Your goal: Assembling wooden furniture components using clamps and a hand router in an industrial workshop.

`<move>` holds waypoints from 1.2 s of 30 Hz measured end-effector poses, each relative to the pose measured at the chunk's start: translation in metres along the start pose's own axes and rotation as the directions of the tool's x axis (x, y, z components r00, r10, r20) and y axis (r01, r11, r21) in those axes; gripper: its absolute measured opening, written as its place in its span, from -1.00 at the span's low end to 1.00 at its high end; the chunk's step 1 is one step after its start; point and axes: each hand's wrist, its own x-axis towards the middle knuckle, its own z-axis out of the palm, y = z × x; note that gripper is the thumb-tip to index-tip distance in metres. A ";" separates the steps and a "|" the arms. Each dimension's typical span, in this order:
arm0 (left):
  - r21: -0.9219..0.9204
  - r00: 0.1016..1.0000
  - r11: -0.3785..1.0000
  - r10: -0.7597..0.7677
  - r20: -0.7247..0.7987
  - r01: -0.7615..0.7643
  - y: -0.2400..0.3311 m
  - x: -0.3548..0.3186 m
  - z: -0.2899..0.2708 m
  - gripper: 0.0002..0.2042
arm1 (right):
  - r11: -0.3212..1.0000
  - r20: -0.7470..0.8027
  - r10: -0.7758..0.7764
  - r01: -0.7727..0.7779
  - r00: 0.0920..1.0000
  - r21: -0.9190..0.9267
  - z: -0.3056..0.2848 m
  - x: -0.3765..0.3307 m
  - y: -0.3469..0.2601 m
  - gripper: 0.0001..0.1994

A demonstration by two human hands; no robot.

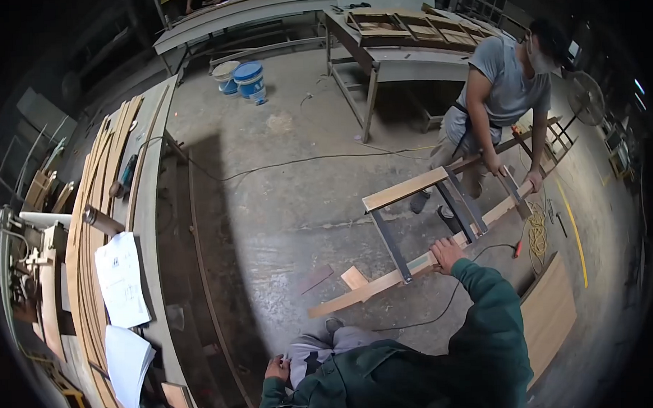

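A long wooden frame [387, 282] with dark crosspieces runs from in front of me up to the right. My right hand [449, 256] is closed over its near pale rail, between two of the crosspieces. Low beside my thigh, my left hand [277, 367] hangs with its fingers loosely bent and apart, and I see nothing in it. At the far part of the frame a co-worker [512, 75] in a grey shirt bends over, both hands on the wood.
On the left, a long bench [151, 210] carries wood strips [89, 205], paper sheets [122, 279] and a power tool [126, 175]. Blue buckets [249, 79] stand far off. A black cable [282, 161] crosses the floor. A wooden panel [552, 318] lies at right.
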 end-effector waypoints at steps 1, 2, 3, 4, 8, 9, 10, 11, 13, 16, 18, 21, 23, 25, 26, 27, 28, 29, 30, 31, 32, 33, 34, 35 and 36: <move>0.023 0.999 0.999 0.021 0.042 -0.022 0.001 0.009 -0.004 -0.60 | 1.000 0.134 0.022 -0.023 0.991 0.006 -0.010 0.000 -0.001 -0.38; 0.035 0.998 0.998 0.040 0.053 -0.042 0.001 0.018 -0.009 -0.60 | 0.999 0.137 0.046 -0.048 0.989 0.011 -0.008 -0.004 -0.001 -0.38; 0.068 0.990 0.996 0.053 0.132 -0.062 0.004 0.025 -0.012 -0.59 | 0.999 0.117 0.037 -0.037 0.992 -0.002 -0.006 -0.006 0.000 -0.37; 0.100 0.976 0.992 0.060 0.209 -0.082 0.007 0.031 -0.014 -0.58 | 1.000 0.096 0.025 -0.024 0.995 -0.014 -0.006 -0.007 0.000 -0.36; 0.167 0.934 0.976 0.074 0.350 -0.140 0.009 0.054 -0.021 -0.54 | 0.999 0.156 0.045 -0.041 0.987 -0.028 -0.015 -0.004 -0.001 -0.36; 0.169 0.928 0.975 0.078 0.364 -0.147 0.001 0.060 -0.021 -0.54 | 0.998 0.153 0.053 -0.049 0.987 -0.026 -0.015 -0.006 -0.002 -0.36; 0.191 0.920 0.956 0.142 0.366 -0.223 -0.015 0.072 -0.018 -0.54 | 0.998 0.149 0.064 -0.061 0.987 -0.025 -0.016 -0.007 0.001 -0.37; 0.210 0.905 0.931 0.207 0.371 -0.299 -0.022 0.081 -0.014 -0.54 | 0.998 0.157 0.058 -0.054 0.986 -0.028 -0.018 -0.007 0.001 -0.36; 0.141 0.913 0.975 0.107 0.393 -0.174 -0.001 0.071 -0.039 -0.55 | 0.999 0.109 0.048 -0.045 0.993 -0.028 -0.015 -0.002 0.001 -0.36; 0.186 0.929 0.965 0.111 0.352 -0.186 -0.015 0.067 -0.049 -0.55 | 1.000 0.072 0.027 -0.026 0.997 -0.016 -0.022 0.010 -0.002 -0.37; 0.220 0.909 0.963 0.053 0.413 -0.156 -0.026 0.070 -0.050 -0.55 | 0.998 0.108 0.059 -0.058 0.992 -0.012 -0.013 0.000 -0.002 -0.39; 0.260 0.920 0.958 0.013 0.391 -0.124 -0.046 0.072 -0.046 -0.53 | 0.998 0.101 0.066 -0.065 0.993 -0.018 -0.011 -0.013 -0.003 -0.35; 0.252 0.921 0.967 -0.065 0.385 -0.037 -0.031 0.051 -0.054 -0.52 | 0.999 0.099 0.042 -0.039 0.994 -0.033 -0.015 0.000 -0.004 -0.36; 0.241 0.921 0.969 -0.048 0.387 -0.051 -0.050 0.044 -0.046 -0.51 | 0.999 0.113 0.034 -0.031 0.993 -0.027 -0.008 0.004 -0.001 -0.35; 0.243 0.932 0.969 -0.052 0.359 -0.039 -0.051 0.039 -0.043 -0.50 | 0.999 0.115 0.028 -0.025 0.993 -0.027 -0.001 0.002 0.002 -0.35; 0.228 0.924 0.973 -0.111 0.366 0.027 -0.024 0.031 -0.060 -0.49 | 0.998 0.120 0.052 -0.047 0.991 -0.043 0.006 0.000 0.003 -0.34; 0.235 0.929 0.969 -0.148 0.338 0.069 -0.018 0.028 -0.063 -0.50 | 0.998 0.100 0.063 -0.060 0.993 -0.036 0.016 -0.008 0.005 -0.32; 0.210 0.951 0.978 -0.062 0.302 -0.003 -0.029 0.026 -0.055 -0.54 | 0.998 0.063 0.041 -0.039 0.997 -0.044 0.020 -0.012 0.008 -0.31; 0.206 0.952 0.979 -0.070 0.297 0.007 -0.028 0.026 -0.055 -0.55 | 0.998 0.099 0.058 -0.055 0.993 -0.040 0.024 -0.016 0.009 -0.28; 0.198 0.954 0.980 -0.081 0.288 0.024 -0.025 0.021 -0.053 -0.55 | 0.998 0.141 0.068 -0.068 0.988 0.000 0.012 -0.011 0.006 -0.28; 0.194 0.954 0.979 -0.117 0.277 0.064 -0.025 0.012 -0.048 -0.56 | 0.996 0.186 0.078 -0.086 0.979 0.037 0.003 -0.005 0.002 -0.29; 0.187 0.952 0.978 -0.146 0.271 0.097 -0.024 0.005 -0.044 -0.56 | 0.998 0.169 0.051 -0.055 0.984 0.019 0.001 0.000 0.005 -0.29; 0.161 0.956 0.981 -0.149 0.254 0.110 -0.023 -0.002 -0.040 -0.56 | 1.000 0.152 0.029 -0.030 0.988 0.004 0.006 0.001 0.009 -0.28; 0.141 0.955 0.981 -0.163 0.249 0.131 -0.023 -0.006 -0.035 -0.56 | 0.999 0.118 0.021 -0.018 0.993 -0.027 0.014 0.000 0.013 -0.30; 0.122 0.952 0.980 -0.181 0.247 0.154 -0.023 -0.010 -0.032 -0.56 | 0.999 0.038 0.003 -0.001 0.999 -0.053 0.029 -0.006 0.019 -0.31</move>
